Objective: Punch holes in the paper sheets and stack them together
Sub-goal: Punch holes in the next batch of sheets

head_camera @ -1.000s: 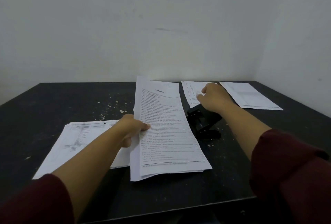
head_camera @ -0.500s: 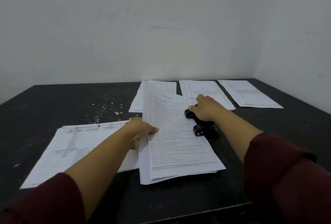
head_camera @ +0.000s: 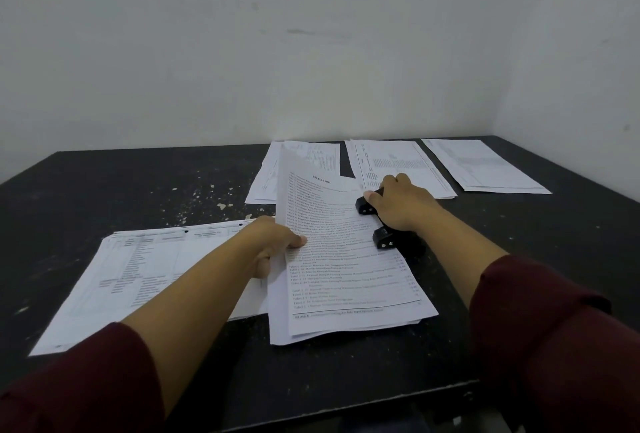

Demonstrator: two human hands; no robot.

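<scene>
Head view, looking down on a dark table (head_camera: 138, 190) pushed into a pale corner of wall. Left hand (head_camera: 273, 242) has a closed grip on the left edge of the held sheets (head_camera: 346, 277), thumb on top of the print, fingers curled under, so that edge lifts while the near end lies flat. Right hand (head_camera: 401, 204) is pressed palm-down over the black hole punch (head_camera: 377, 225), fingers wrapped on its top; the punch sits at the right edge of those sheets, its two black ends poking out onto the paper. Whether the paper edge is fully inside the slot, I cannot tell, the hand covers it.

Around it: a punched stack (head_camera: 145, 277) lies flat on the left, just beside the left wrist and partly under the held sheets, a dark hole showing near its far edge. Three more paper piles sit along the back: one behind the held sheets (head_camera: 270, 176), one behind the right hand (head_camera: 398, 162) with the fingers nearly at its near edge, one far right (head_camera: 485, 169) well apart. Pale specks (head_camera: 207, 197) are scattered on the bare table towards the back left.

Open room: the far left of the table and the near strip between the sleeves. The near table edge runs just below the held sheets; the right side is bare beside the forearm.
</scene>
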